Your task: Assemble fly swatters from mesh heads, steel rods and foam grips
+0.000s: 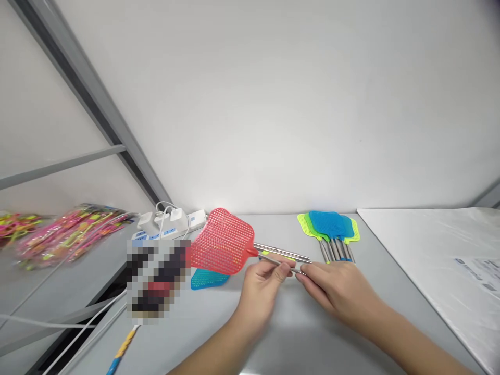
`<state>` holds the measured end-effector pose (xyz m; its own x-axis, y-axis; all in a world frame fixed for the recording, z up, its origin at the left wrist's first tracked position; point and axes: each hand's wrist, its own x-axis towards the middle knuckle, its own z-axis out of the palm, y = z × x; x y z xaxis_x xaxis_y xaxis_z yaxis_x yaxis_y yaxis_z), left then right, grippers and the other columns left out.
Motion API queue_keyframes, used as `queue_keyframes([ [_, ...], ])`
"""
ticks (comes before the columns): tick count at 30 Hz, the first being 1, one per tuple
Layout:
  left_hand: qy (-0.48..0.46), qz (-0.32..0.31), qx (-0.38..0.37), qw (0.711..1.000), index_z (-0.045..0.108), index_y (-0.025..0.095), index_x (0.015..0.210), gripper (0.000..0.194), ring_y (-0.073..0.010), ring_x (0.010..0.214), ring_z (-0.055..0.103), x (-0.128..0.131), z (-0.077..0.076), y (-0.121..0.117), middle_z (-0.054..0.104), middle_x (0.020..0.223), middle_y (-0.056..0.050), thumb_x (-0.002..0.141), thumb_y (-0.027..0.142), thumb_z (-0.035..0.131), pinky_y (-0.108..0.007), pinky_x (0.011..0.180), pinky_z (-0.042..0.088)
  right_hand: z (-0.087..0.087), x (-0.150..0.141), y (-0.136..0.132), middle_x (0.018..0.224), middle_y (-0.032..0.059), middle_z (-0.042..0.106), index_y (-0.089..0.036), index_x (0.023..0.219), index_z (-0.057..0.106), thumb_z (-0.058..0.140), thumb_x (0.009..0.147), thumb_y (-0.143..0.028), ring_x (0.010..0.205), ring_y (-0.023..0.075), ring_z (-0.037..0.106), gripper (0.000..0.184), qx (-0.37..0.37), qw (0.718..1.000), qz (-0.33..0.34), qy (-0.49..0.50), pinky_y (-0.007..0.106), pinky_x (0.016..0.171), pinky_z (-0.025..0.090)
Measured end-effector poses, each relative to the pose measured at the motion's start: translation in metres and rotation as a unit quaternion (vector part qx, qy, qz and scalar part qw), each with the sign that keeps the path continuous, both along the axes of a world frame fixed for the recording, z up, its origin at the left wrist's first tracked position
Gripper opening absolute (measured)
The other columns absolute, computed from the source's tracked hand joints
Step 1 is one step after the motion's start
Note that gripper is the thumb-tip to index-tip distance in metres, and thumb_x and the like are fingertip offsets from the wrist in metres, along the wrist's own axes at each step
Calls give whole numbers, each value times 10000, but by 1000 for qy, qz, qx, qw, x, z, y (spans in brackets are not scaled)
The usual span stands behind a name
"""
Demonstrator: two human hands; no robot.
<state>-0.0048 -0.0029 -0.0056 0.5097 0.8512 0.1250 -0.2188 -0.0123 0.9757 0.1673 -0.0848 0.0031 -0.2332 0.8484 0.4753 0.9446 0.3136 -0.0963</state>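
A red fly swatter [226, 242] with a perforated head is held above the table, its head pointing left. My left hand [263, 286] is closed around its thin metal rod near the head. At the rod's other end, my right hand [338, 289] pinches the metal; its fingertips hide the tip. Beneath the red head lies a blue swatter head [210, 278], partly covered. Loose metal rods [283, 251] rest behind my left hand, with something yellow-green beside them. To the right, several blue and yellow-green fly swatters [332, 225] with metal handles lie in a pile.
A power strip [167, 233] with white plugs stands at the back left, its cables running down the left side. Plastic bags of colourful items [74, 229] lie further left. White sheeting [437, 260] covers the right side. A wall rises behind the grey table [292, 333].
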Motion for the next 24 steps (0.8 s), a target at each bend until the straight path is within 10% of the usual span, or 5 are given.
queue_keyframes([
  [14,-166,172,-40,970,725,191,825,213,-128,804,539,-22,32,-64,612,905,-24,837,401,696,-229,750,457,41,8,-86,590,-43,512,-209,728,499,431,1004,-269,479,119,401,290,90,988,-17,-124,309,528,195],
  [20,-304,265,-83,912,684,144,762,166,-89,718,535,-47,65,-47,606,807,-1,818,294,726,-201,698,488,33,39,-120,584,-42,492,-199,748,525,431,1011,-293,498,114,440,295,97,976,-46,-188,308,545,218],
  [24,-336,276,-93,896,662,154,774,177,-71,665,518,-43,60,-57,598,802,15,850,310,695,-199,675,490,21,52,-136,628,-19,530,-192,783,573,440,1009,-309,518,126,437,286,107,972,-97,-185,300,561,251],
])
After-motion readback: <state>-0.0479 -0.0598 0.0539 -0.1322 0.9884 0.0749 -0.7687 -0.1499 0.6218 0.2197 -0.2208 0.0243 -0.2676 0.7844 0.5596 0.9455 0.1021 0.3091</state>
